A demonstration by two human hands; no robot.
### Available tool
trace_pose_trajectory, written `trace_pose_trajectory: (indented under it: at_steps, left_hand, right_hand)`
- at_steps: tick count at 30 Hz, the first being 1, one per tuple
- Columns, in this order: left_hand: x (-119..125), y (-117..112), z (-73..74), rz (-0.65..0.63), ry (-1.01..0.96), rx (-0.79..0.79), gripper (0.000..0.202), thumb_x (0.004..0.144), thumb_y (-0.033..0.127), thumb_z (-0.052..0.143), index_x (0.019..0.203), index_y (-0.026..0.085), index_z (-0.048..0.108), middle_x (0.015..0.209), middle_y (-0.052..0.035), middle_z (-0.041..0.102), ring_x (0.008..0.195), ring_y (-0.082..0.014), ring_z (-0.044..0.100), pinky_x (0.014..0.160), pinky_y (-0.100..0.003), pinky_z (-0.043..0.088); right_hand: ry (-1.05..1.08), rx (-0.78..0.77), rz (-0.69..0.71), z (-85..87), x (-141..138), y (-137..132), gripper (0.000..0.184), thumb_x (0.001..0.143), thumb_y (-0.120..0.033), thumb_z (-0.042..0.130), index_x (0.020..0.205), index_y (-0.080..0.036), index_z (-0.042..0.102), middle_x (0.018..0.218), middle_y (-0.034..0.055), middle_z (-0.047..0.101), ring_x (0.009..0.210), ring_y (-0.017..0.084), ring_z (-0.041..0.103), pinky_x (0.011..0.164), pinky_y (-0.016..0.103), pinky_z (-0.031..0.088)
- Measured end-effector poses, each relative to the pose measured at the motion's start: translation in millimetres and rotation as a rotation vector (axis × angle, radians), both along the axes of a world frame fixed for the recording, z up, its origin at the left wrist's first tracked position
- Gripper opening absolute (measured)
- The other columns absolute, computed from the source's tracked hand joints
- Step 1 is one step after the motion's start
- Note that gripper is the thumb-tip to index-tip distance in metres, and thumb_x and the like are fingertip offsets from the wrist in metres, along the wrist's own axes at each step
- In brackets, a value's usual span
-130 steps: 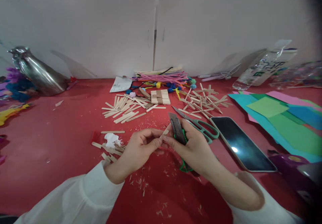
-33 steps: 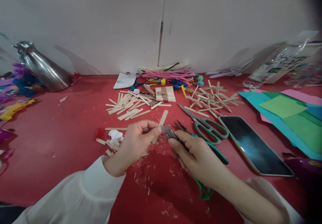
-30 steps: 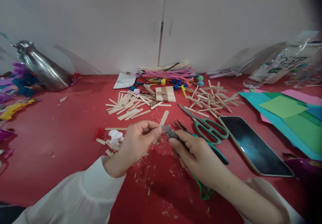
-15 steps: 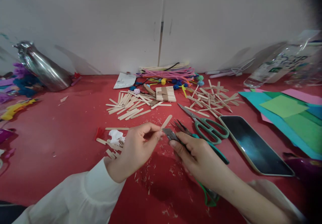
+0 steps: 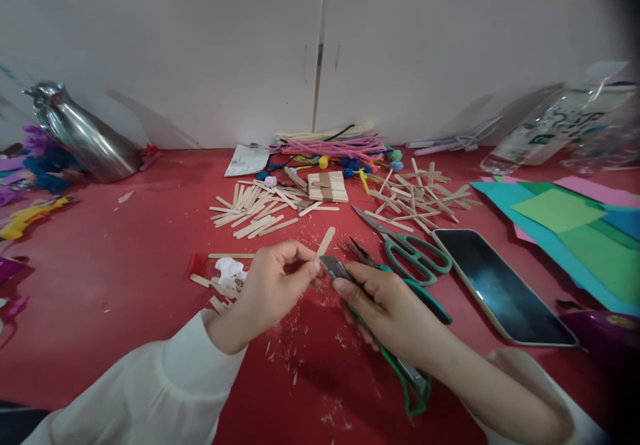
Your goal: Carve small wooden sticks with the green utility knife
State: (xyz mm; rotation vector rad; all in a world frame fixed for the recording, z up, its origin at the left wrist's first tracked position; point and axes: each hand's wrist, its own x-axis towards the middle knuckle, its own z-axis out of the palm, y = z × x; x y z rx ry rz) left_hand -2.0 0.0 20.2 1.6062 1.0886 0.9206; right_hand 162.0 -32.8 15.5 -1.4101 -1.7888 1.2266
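My left hand [image 5: 280,285] pinches a wooden craft stick [image 5: 327,241] near its lower end, its rounded tip pointing up. My right hand [image 5: 387,301] is closed round a utility knife [image 5: 334,267], whose grey blade end meets the stick by my left fingertips. The knife's far end, with a green cord [image 5: 411,405], shows below my right palm. Wood shavings [image 5: 343,348] lie scattered on the red table [image 5: 165,291] under both hands. Pliers with teal handles [image 5: 434,301] and green-handled scissors [image 5: 417,257] lie just beyond my right hand.
Loose craft sticks [image 5: 250,208] and a banded stack [image 5: 327,187] lie ahead, with pipe cleaners [image 5: 333,145] behind. A phone [image 5: 505,288], coloured paper [image 5: 560,211] and a plastic bottle [image 5: 545,125] are on the right. A steel jug [image 5: 90,135] stands at the back left.
The stick is slightly more upright in my left hand. My right hand has turned a little, and more of the knife's rear end and green cord shows below it.
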Motion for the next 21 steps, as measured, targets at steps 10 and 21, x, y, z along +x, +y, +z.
trace_pose_trajectory:
  at_steps: [10, 21]
  left_hand:
    - [1.5, 0.6, -3.4, 0.079, -0.024, 0.050, 0.009, 0.077, 0.020, 0.055, 0.070, 0.014, 0.058, 0.061, 0.0029, 0.055, 0.056, -0.0073, 0.047, 0.053, -0.018, 0.038]
    - [-1.1, 8.2, 3.6, 0.003, -0.240, -0.218, 0.010, 0.074, 0.022, 0.059, 0.069, 0.013, 0.059, 0.054, 0.0007, 0.058, 0.047, -0.0076, 0.048, 0.048, -0.020, 0.039]
  right_hand:
    - [0.500, -0.364, -0.049, 0.3, -6.7, 3.1, 0.032, 0.077, -0.051, 0.052, 0.075, -0.020, 0.046, 0.050, -0.0081, 0.050, 0.028, 0.005, 0.041, 0.026, 0.016, 0.036]
    - [0.133, 0.064, -0.011, 0.6, 0.6, 1.7, 0.027, 0.088, -0.041, 0.039, 0.069, -0.021, 0.042, 0.053, -0.0061, 0.044, 0.038, 0.007, 0.042, 0.036, 0.019, 0.033]
